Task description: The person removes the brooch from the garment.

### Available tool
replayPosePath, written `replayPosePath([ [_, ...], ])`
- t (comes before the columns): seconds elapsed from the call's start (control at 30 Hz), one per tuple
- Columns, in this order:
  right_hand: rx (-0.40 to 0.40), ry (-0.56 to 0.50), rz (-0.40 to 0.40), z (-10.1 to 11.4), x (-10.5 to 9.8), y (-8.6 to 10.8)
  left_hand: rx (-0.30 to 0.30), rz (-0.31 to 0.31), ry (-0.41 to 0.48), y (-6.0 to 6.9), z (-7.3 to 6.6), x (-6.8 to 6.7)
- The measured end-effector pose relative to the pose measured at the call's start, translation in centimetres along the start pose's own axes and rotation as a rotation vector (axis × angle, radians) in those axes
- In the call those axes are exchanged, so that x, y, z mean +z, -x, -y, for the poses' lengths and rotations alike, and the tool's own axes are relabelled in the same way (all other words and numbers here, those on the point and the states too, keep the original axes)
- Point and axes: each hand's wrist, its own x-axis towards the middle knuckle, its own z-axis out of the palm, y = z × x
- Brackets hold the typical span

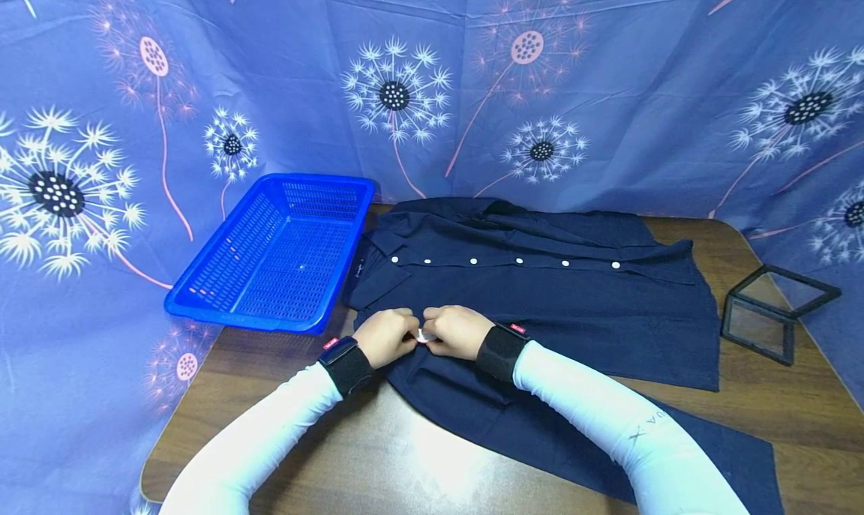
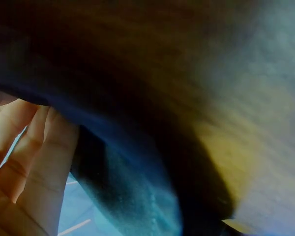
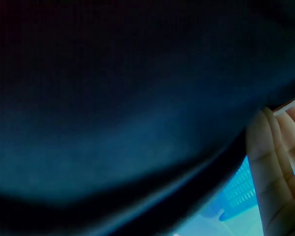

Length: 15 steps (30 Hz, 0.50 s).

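Observation:
A dark navy shirt (image 1: 540, 305) with a row of white buttons lies spread on the table, its collar toward the basket. Near its front left part, the left hand (image 1: 386, 338) and right hand (image 1: 460, 333) meet, both with curled fingers, pinching a small white piece (image 1: 424, 336) with a bit of red between them. In the left wrist view, the fingers of the left hand (image 2: 37, 162) are at the edge of dark cloth. Dark cloth (image 3: 113, 123) fills most of the right wrist view, with the fingers of the right hand (image 3: 275, 167) at its edge.
A blue plastic basket (image 1: 290, 253) stands at the back left, close to the collar. On the right side of the wooden table (image 1: 310, 455) is a black-framed folding object (image 1: 763, 316) with clear panels. A blue curtain with dandelion prints (image 1: 283, 65) hangs behind.

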Motion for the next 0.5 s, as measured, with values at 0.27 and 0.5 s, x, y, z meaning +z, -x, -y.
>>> replayPosePath([
  [0.27,-0.026,0.032,-0.029,0.17,0.08,-0.01,-0.007,0.012,0.0,0.0,0.03,0.15],
  [0.5,-0.015,-0.001,-0.014,0.0,0.09,-0.05,-0.014,0.014,-0.004,0.04,-0.06,0.03],
])
